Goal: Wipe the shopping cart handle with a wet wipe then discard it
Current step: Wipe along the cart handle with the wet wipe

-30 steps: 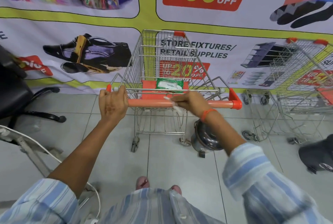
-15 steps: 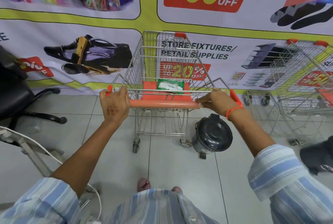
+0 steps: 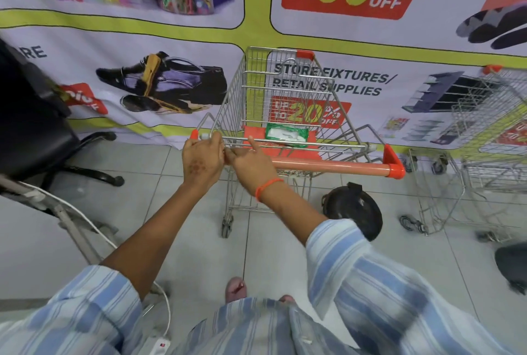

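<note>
Head cam, wide, fwd-down, close over hands

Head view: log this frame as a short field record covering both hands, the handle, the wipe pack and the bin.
left hand: gripping the left end of the cart handle
right hand: on the handle beside the left hand, index finger raised
wipe: not visible, possibly under the right hand
wipe pack: green, lying on the cart's orange seat flap
bin: dark, lidded, on the floor right of the cart

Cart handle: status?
Left hand gripping handle at left end. Right hand on handle beside it; wipe not visible. Bin below, nothing blocking.
</note>
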The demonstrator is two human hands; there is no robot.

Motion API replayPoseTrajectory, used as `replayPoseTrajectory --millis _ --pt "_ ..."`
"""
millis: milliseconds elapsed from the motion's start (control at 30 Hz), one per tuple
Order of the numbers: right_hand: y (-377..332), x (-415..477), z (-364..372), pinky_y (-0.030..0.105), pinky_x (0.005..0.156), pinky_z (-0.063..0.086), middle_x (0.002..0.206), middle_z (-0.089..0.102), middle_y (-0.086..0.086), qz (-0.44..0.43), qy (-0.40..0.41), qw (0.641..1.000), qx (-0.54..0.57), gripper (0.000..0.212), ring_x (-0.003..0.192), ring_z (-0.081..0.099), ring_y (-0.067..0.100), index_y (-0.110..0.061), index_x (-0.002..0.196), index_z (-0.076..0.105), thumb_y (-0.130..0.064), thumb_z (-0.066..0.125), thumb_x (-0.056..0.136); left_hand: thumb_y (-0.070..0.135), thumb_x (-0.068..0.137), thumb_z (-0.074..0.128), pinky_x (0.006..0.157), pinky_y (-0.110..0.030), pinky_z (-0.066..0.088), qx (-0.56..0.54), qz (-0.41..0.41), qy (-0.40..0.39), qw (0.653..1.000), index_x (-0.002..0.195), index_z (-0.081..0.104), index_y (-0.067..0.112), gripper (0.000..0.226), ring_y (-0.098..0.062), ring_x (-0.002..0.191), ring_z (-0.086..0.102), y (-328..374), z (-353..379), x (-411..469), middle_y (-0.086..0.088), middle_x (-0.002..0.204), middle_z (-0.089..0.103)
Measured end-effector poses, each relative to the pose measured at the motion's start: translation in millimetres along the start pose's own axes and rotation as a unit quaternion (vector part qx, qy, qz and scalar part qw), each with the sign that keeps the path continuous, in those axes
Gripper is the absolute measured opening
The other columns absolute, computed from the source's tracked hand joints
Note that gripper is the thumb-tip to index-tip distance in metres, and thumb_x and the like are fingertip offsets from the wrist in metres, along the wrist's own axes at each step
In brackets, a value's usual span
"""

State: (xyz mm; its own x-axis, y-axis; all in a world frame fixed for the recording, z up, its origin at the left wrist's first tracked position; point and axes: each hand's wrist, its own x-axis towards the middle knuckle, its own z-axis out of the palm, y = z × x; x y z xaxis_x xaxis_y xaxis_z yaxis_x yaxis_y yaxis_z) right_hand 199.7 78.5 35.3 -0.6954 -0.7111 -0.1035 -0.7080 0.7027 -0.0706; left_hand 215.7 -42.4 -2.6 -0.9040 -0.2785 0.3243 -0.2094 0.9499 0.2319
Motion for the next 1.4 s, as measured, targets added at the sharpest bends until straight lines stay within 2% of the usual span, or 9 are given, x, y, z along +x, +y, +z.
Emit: replayPoseTrajectory --millis 67,167,367,500,567,800,967,1167,1400 --pt "-2 -6 20 0.045 0.119 0.018 0.118 0.063 0.015 0.001 0.060 0.997 -0.041 0.048 0.108 0.061 0.032 -0.002 0.134 0.043 -0.003 0.029 0.088 0.011 0.090 0.042 0.075 -0.041 0.043 0.003 0.020 0.007 1.000 0.088 0.055 0.004 0.015 -0.035 0.062 0.061 -2 -1 -1 -0.018 0.062 0.066" --pt "13 -25 34 0.045 0.108 0.038 0.104 0.070 0.008 0.014 0.073 0.995 -0.063 0.053 0.095 0.067 0.024 -0.006 0.121 0.058 -0.009 0.027 0.078 0.015 0.089 0.034 0.068 -0.039 0.044 0.023 0.043 0.013 0.999 0.084 0.054 0.005 0.022 -0.033 0.055 0.060 -3 -2 -4 -0.016 0.058 0.065" --pt "107 -78 52 0.043 0.117 0.017 0.128 0.061 0.014 0.060 0.132 0.979 -0.145 0.065 0.121 0.057 0.027 -0.004 0.135 0.044 0.005 0.048 0.070 0.011 0.089 0.043 0.074 -0.040 0.044 0.025 0.016 0.003 1.000 0.084 0.054 0.006 0.013 -0.034 0.059 0.059 -4 0 -2 -0.018 0.062 0.065" --pt "118 -90 59 0.042 0.115 0.011 0.137 0.052 0.021 0.124 0.152 0.972 -0.126 0.058 0.129 0.048 0.033 0.001 0.136 0.039 -0.002 0.030 0.080 0.019 0.088 0.041 0.096 -0.045 0.034 0.060 0.011 0.073 0.996 0.084 0.056 0.009 0.019 -0.032 0.082 0.058 -15 4 -6 -0.014 0.075 0.065" --pt "97 -78 63 0.041 0.116 0.009 0.137 0.051 0.023 0.151 0.156 0.971 -0.101 0.052 0.130 0.046 0.035 0.002 0.135 0.040 -0.009 0.035 0.085 0.023 0.090 0.039 0.103 -0.046 0.026 0.058 0.011 0.081 0.995 0.084 0.058 0.008 0.025 -0.031 0.091 0.057 -20 8 -11 -0.013 0.081 0.067" --pt "-5 -12 57 0.042 0.115 0.026 0.134 0.057 0.016 0.069 0.165 0.980 -0.083 0.061 0.128 0.049 0.032 -0.003 0.137 0.040 -0.025 0.051 0.081 0.040 0.095 0.016 0.099 -0.042 0.037 -0.081 -0.045 0.052 0.994 0.090 0.072 0.008 0.064 -0.031 0.091 0.061 -22 13 -9 -0.014 0.085 0.074" --pt "-33 6 61 0.044 0.119 0.016 0.147 0.041 0.016 0.039 0.106 0.986 -0.124 0.061 0.138 0.034 0.034 -0.002 0.145 0.022 -0.022 0.024 0.087 0.041 0.094 0.012 0.105 -0.040 0.034 -0.111 -0.082 0.042 0.990 0.101 0.070 0.010 0.067 -0.029 0.099 0.062 -16 7 -8 -0.016 0.095 0.073" --pt "-9 -7 59 0.041 0.119 0.021 0.151 0.036 0.010 0.007 0.136 0.981 -0.137 0.062 0.141 0.032 0.026 -0.006 0.145 0.024 -0.016 0.031 0.084 0.034 0.096 0.019 0.102 -0.043 0.037 -0.050 -0.031 0.053 0.997 0.094 0.070 0.005 0.059 -0.033 0.091 0.063 -18 6 -13 -0.019 0.087 0.073" --pt "57 -58 66 0.046 0.117 0.004 0.157 0.023 0.013 0.062 0.151 0.979 -0.124 0.080 0.145 0.021 0.028 -0.007 0.148 0.012 -0.008 0.048 0.077 0.032 0.097 0.024 0.103 -0.046 0.034 0.000 0.011 0.059 0.998 0.096 0.068 0.005 0.052 -0.034 0.090 0.063 -22 5 -15 -0.017 0.088 0.073"
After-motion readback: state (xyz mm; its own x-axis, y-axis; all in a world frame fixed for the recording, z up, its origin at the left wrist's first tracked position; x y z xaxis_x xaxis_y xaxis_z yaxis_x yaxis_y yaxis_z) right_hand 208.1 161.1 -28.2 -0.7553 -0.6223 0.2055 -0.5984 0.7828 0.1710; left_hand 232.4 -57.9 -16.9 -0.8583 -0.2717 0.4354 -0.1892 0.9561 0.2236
